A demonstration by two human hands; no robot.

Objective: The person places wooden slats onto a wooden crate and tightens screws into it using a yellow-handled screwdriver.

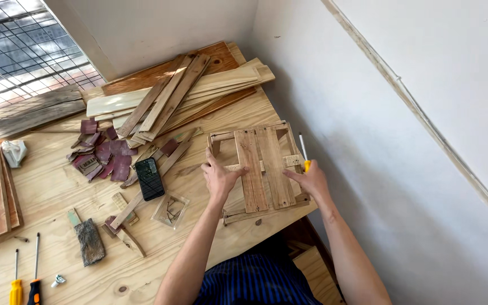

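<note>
On the bench (57, 186), near its right edge, lies a small slat frame (261, 169); this looks like the fitting step. The left hand (218, 181), fingers spread, presses a slat (251, 172). The right hand (312, 181), curled around a screwdriver (304, 155), steadies the other slat (275, 166); next comes aligning them.

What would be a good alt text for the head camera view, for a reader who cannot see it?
A person's left hand and right hand press on two slats lying across a small wooden frame at the edge of a workbench; the right hand also holds a yellow-handled screwdriver. Boards, sandpaper scraps, a phone and more screwdrivers lie to the left.
</note>
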